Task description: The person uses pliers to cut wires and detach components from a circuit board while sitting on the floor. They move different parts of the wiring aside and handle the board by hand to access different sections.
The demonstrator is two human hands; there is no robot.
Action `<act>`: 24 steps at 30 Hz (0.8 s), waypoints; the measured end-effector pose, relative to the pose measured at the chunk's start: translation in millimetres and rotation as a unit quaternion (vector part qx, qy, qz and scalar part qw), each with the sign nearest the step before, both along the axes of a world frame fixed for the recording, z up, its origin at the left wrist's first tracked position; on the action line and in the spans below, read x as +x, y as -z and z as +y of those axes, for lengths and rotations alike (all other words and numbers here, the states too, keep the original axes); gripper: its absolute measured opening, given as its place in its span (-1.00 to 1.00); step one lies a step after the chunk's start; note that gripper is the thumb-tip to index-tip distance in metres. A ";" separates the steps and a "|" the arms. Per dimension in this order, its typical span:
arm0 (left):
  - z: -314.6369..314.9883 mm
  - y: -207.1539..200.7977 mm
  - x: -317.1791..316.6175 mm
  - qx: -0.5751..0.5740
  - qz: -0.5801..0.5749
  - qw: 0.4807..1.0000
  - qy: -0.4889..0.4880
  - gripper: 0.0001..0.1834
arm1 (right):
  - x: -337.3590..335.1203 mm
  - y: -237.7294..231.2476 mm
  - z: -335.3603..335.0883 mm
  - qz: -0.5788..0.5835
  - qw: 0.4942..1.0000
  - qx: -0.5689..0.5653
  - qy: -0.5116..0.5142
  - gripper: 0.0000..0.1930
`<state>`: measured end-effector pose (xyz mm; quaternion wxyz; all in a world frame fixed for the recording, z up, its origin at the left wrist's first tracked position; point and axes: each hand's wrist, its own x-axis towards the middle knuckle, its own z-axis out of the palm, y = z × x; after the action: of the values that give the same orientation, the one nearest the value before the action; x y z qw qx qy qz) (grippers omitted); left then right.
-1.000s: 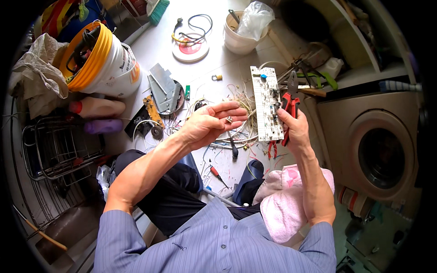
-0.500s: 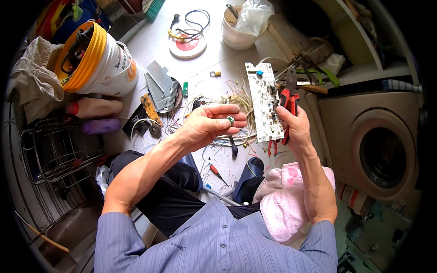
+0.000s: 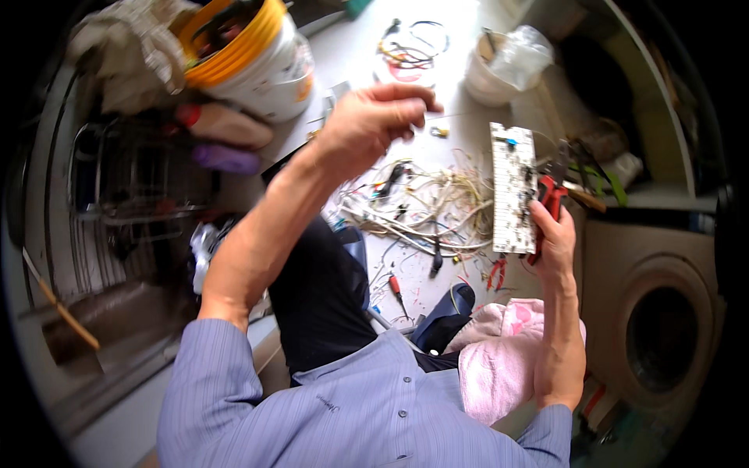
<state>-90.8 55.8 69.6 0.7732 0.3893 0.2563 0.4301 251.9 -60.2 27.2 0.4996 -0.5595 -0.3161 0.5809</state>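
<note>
My right hand (image 3: 556, 242) is closed around a pair of red-handled pliers (image 3: 551, 195) and the edge of a white circuit board (image 3: 505, 191). The board stands lengthwise, its dark components and one blue part facing up. My left hand (image 3: 382, 121) is farther out, over the floor near the grey metal parts. Its fingers are curled with the thumb close to the index finger, and motion smears them. Whatever is between them cannot be made out. Below the hands lies a tangle of pale wires (image 3: 425, 210).
A yellow-rimmed bucket (image 3: 300, 74) stands at far left, a white bin with a plastic bag (image 3: 523, 58) at far right. A red-handled screwdriver (image 3: 396, 288), red-handled cutters (image 3: 497, 273) and a padlock (image 3: 440, 132) lie on the floor. A washing machine (image 3: 605, 261) is at right.
My left hand has moved away from the board, outward and to the left; the small green piece it held no longer shows. The view has turned left. My right hand keeps its hold.
</note>
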 end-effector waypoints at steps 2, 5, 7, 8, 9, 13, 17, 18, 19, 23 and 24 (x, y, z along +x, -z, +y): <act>-3.9 -15.3 -38.8 0.021 0.023 0.997 -0.065 -0.75 | -8.0 -9.8 -4.0 0.000 1.000 0.001 -0.011 -0.76; -22.2 3.3 -92.7 -0.003 0.092 0.977 -0.191 -0.73 | -14.9 -15.9 -8.2 0.003 0.999 -0.026 -0.020 -0.76; -44.0 44.7 -132.4 -0.094 0.091 0.953 -0.272 -0.69 | -18.6 -12.2 -6.6 0.003 0.999 -0.038 -0.023 -0.77; -57.2 81.9 -154.4 -0.121 0.096 0.948 -0.279 -0.67 | -15.9 -4.1 -6.1 0.004 0.999 -0.033 -0.024 -0.78; -63.8 119.0 -174.5 -0.142 0.106 0.944 -0.280 -0.65 | -16.4 2.7 -5.0 0.005 0.999 -0.031 -0.020 -0.78; -138.0 270.1 -203.4 -0.346 0.074 0.857 -0.373 -0.74 | -17.5 22.9 -9.0 -0.017 0.997 -0.079 -0.012 -0.78; -162.4 334.9 -200.7 -0.397 0.143 0.819 -0.388 -0.75 | -27.1 30.5 -7.7 -0.030 0.993 -0.111 0.002 -0.79; -158.7 343.5 -197.9 -0.391 0.159 0.822 -0.382 -0.75 | -21.1 37.3 -7.2 -0.034 0.993 -0.115 -0.002 -0.78; -155.0 351.9 -195.0 -0.384 0.175 0.825 -0.375 -0.75 | -18.2 42.0 -6.2 -0.038 0.992 -0.118 -0.007 -0.77; -140.4 380.8 -186.5 -0.336 0.327 0.793 -0.390 -0.76 | -38.7 35.2 -1.4 -0.047 0.990 -0.132 0.002 -0.75; -138.1 387.0 -187.2 -0.321 0.353 0.790 -0.386 -0.78 | -37.8 36.5 -0.9 -0.049 0.990 -0.132 -0.005 -0.73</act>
<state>-278.1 -82.3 -317.4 0.4792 0.1121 0.7634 0.4182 214.1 -61.0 -9.3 0.4028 -0.6467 -0.2633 0.5918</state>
